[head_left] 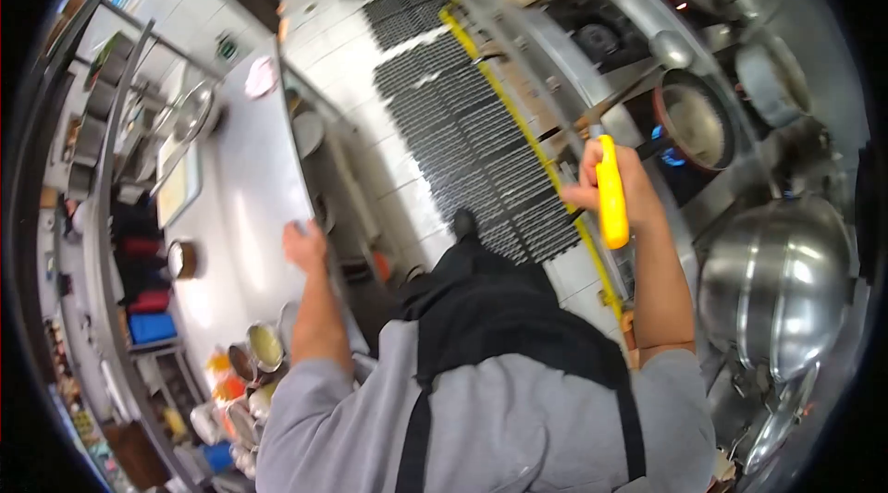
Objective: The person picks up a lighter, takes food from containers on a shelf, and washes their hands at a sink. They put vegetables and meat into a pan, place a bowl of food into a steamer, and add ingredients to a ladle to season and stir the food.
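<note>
My right hand is closed around a yellow-handled tool. A short grey metal part shows at the handle's upper end; the working end is not clear. Just beyond this hand, a frying pan with a dark rim sits over a blue flame, its black handle reaching toward my wrist. A ladle lies beside the pan, its handle slanting toward my right hand. On the left, my left hand is at the edge of the steel counter, fingers loosely bent and slightly blurred, with nothing visible in them.
Black slatted mats cover the aisle floor between counter and stove. A large steel wok or bowl stands at right, and a pot behind the pan. A pink cloth, a tray and several small containers sit on the counter.
</note>
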The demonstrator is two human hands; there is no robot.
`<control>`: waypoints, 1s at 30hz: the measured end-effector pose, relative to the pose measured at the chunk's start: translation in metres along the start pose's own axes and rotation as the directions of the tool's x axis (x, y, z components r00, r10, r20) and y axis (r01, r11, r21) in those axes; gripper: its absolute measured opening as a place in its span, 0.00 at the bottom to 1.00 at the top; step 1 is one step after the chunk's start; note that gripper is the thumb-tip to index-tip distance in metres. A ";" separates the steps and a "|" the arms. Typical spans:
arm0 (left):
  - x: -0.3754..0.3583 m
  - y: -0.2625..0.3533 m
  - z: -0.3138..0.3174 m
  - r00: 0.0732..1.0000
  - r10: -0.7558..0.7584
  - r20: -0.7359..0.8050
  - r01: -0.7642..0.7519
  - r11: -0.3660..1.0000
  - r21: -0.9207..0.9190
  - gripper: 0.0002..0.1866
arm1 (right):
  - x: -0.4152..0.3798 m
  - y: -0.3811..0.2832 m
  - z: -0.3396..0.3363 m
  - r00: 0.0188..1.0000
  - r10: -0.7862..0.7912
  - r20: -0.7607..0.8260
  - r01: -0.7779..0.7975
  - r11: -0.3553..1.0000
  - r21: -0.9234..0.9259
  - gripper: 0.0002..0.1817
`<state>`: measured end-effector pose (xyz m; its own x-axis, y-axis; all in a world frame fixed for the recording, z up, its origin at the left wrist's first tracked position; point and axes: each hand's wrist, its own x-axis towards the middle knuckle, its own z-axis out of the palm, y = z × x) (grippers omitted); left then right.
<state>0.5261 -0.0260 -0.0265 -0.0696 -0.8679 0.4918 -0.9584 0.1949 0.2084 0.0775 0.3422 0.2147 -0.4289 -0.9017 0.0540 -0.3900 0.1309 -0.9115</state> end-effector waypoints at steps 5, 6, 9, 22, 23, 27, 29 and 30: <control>-0.006 0.014 -0.009 0.988 -0.030 0.152 0.018 0.997 0.078 0.27 | -0.004 0.167 0.145 0.994 0.109 -0.020 -0.110 0.994 -0.022 0.22; -0.007 0.013 -0.008 0.988 -0.038 0.150 0.026 0.996 0.083 0.28 | -0.023 0.180 0.157 0.869 0.463 0.175 -0.495 0.819 0.289 0.22; -0.001 0.011 0.000 0.988 -0.035 0.152 0.022 0.996 0.084 0.28 | -0.079 0.210 0.184 0.769 0.614 0.180 -0.638 0.723 0.264 0.20; 0.001 0.184 0.046 0.419 0.430 0.799 0.509 0.618 -0.599 0.22 | 0.040 0.186 0.146 0.872 0.472 0.132 -0.464 0.881 -0.091 0.16; 0.004 0.214 0.029 0.137 0.554 0.821 0.704 0.529 -0.474 0.24 | 0.063 0.178 0.156 0.890 0.443 0.108 -0.418 0.888 -0.191 0.17; 0.030 0.285 0.006 -0.319 0.677 0.663 0.536 0.706 -0.463 0.26 | 0.147 0.148 0.185 0.942 0.278 0.190 -0.109 0.785 -0.610 0.11; 0.049 0.290 -0.002 -0.214 0.704 0.677 0.484 0.678 -0.553 0.21 | 0.184 0.110 0.196 0.950 0.196 0.242 0.014 0.750 -0.662 0.11; 0.054 0.284 0.003 -0.171 0.700 0.694 0.487 0.672 -0.558 0.21 | 0.197 0.108 0.201 0.950 0.158 0.269 0.060 0.752 -0.656 0.11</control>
<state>0.2492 -0.0190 0.0570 -0.8508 -0.0322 -0.5245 -0.5234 -0.0368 0.8513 0.1151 0.0962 0.0445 -0.2505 -0.9467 -0.2026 -0.8539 0.3146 -0.4146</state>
